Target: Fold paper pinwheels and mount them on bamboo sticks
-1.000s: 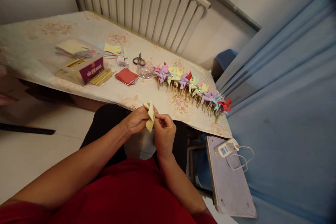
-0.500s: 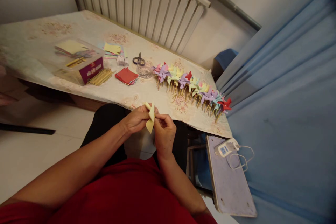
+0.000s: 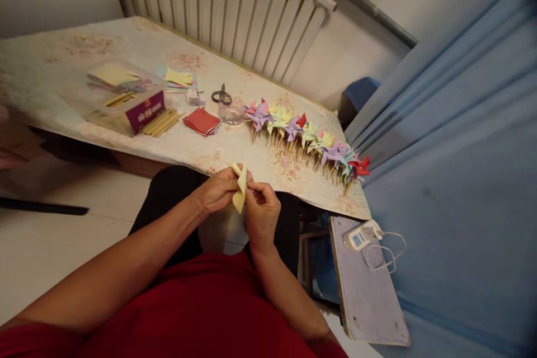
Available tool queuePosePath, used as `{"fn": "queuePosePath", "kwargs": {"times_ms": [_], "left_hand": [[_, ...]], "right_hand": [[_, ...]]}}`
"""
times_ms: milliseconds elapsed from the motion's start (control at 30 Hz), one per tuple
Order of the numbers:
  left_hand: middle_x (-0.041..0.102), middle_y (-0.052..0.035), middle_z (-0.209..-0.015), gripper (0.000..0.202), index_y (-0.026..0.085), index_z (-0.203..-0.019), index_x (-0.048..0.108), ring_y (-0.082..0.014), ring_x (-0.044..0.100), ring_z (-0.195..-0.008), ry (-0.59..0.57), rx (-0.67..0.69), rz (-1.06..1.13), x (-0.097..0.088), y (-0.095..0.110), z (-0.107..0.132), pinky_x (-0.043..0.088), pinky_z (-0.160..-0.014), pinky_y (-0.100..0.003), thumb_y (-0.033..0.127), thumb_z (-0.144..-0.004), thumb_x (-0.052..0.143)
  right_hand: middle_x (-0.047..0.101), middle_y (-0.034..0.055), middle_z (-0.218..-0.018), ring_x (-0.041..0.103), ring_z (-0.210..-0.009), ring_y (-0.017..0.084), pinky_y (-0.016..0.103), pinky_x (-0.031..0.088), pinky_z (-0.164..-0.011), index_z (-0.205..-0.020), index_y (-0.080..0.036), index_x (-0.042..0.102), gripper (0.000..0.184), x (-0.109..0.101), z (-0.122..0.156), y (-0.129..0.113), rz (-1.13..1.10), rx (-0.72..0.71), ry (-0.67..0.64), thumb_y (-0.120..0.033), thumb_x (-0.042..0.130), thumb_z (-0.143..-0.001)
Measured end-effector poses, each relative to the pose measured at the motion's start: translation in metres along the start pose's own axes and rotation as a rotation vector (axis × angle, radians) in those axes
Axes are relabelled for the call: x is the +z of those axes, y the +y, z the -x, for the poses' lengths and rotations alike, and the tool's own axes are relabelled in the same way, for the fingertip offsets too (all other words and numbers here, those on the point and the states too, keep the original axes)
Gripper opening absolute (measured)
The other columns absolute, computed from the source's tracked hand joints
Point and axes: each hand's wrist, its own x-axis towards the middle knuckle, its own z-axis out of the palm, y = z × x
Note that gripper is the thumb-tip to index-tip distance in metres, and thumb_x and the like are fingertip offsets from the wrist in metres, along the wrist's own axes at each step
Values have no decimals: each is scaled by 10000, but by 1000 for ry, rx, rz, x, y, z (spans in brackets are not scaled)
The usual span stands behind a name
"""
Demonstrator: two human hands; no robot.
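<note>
Pinching the yellow paper (image 3: 239, 197) in the left hand (image 3: 216, 191), we held it folded just off the near edge of the table (image 3: 237, 142). The left grip was closed on this paper. The right hand (image 3: 262, 211) touched its other side, curled in; we could not tell what it gripped. Pinwheels (image 3: 294, 128) were set in a row on the table; red sheets (image 3: 202, 121) lay near wooden sticks (image 3: 161, 122).

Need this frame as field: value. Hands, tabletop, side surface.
left hand: grips folded yellow paper
right hand: fingertips pinched at the paper; any small item unclear
table left: plastic box, sticks
table middle: red-topped paper stack, scissors
table right: pinwheel row
side board: white device with cord
</note>
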Motion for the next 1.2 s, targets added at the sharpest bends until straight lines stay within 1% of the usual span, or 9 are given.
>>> {"fn": "queuePosePath", "kwargs": {"times_ms": [167,300,500,600,700,833,900,1067,1200], "left_hand": [[574,2,-703,273,136,-671,598,-101,556,-655,17,-11,-18,1,0,1,472,-634,-215,145,-622,866],[563,3,-703,286,143,-674,586,-108,550,-658,21,5,-17,3,1,1,465,-627,-224,172,-628,867],[586,1,-711,311,139,-680,578,-100,556,-637,20,-28,-33,4,6,2,476,-638,-225,163,-611,879],[614,-5,-698,317,139,-702,597,-104,563,-618,80,-36,-56,2,7,1,476,-626,-224,174,-598,895],[640,-12,-686,286,130,-733,640,-103,571,-629,147,8,-63,-1,8,-3,477,-636,-210,189,-615,894],[698,-42,-730,282,99,-811,704,-134,632,-673,245,74,-56,-8,9,-11,520,-688,-237,174,-606,881],[716,-61,-739,267,85,-829,716,-149,658,-681,306,88,-66,-11,10,-15,539,-708,-259,151,-614,859],[714,-65,-696,200,75,-788,713,-153,669,-652,424,98,-86,-14,8,-18,544,-677,-256,109,-622,820],[683,-39,-654,203,87,-733,676,-138,650,-624,477,73,-111,-16,1,-19,533,-656,-245,111,-605,832]], "right_hand": [[681,7,-751,591,-679,141,283,511,-658,-796,-197,692,151,0,1,-2,15,-8,3,-348,702,-796],[680,4,-754,592,-678,139,284,508,-669,-795,-193,693,129,2,1,-4,-37,2,6,-321,708,-786],[652,-15,-703,571,-627,127,265,484,-624,-788,-184,669,123,2,-1,-1,-66,84,-23,-295,708,-754],[644,-16,-684,569,-624,132,264,479,-617,-799,-178,662,137,0,-3,-1,-76,118,-45,-295,701,-739],[645,-8,-692,569,-634,136,266,476,-628,-800,-169,664,151,-4,-5,3,-73,122,-65,-289,706,-718],[632,-16,-673,571,-632,139,267,475,-633,-807,-171,690,145,-10,-7,21,-16,161,-84,-276,651,-715],[655,-10,-692,583,-646,146,268,482,-633,-818,-180,707,167,-12,-9,32,19,170,-91,-287,639,-709],[674,-8,-676,570,-609,144,263,470,-604,-788,-186,714,174,-17,-9,48,97,185,-141,-328,637,-725],[622,-30,-607,538,-555,135,255,441,-565,-747,-183,691,164,-23,-8,51,114,235,-190,-336,633,-735]]}}
